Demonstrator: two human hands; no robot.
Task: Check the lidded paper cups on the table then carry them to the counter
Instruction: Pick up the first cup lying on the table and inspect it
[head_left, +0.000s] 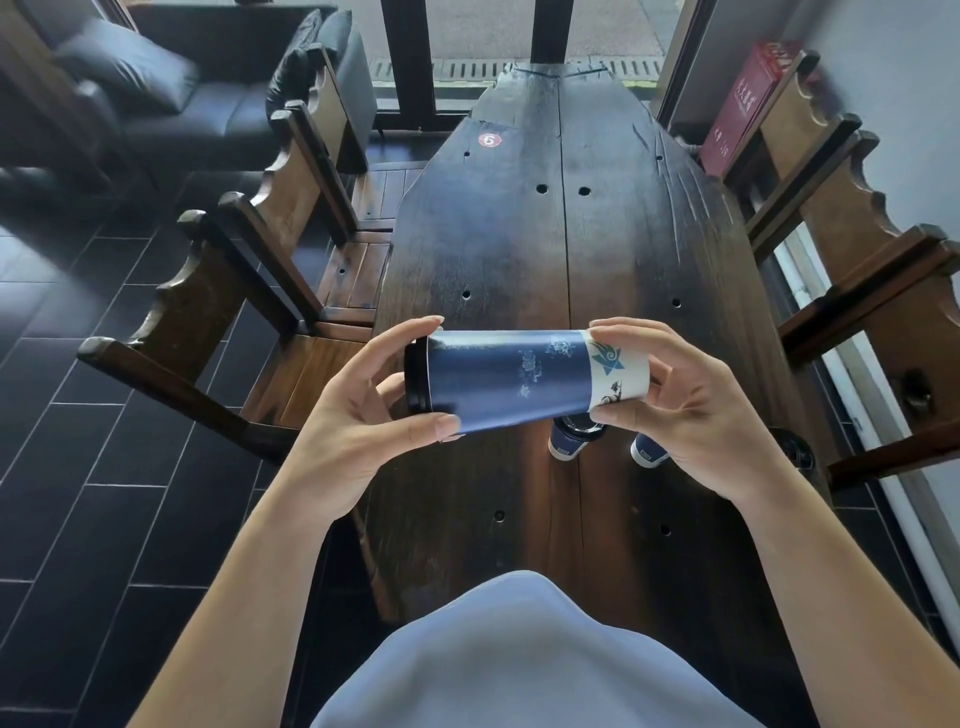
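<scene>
Lying on its side in the air above the dark wooden table (519, 249), the blue paper cup (511, 382) sits between your two hands, its black lid (416, 380) pointing left and its white base band to the right. Your left hand (358, 415) grips the lid end, thumb below and fingers over the top rim. Your right hand (691, 410) pinches the base end, fingers wrapped around the white band. Just under the held cup, two more lidded blue cups stand upright on the table: one cup (569, 439) shows its black lid, and the second cup (647, 451) is partly hidden behind your right hand. A round red sticker (489, 140) marks the table's far part. Wooden chairs (249, 291) line the left side, with more along the right, and dark floor tiles (104, 467) spread out to your left.
</scene>
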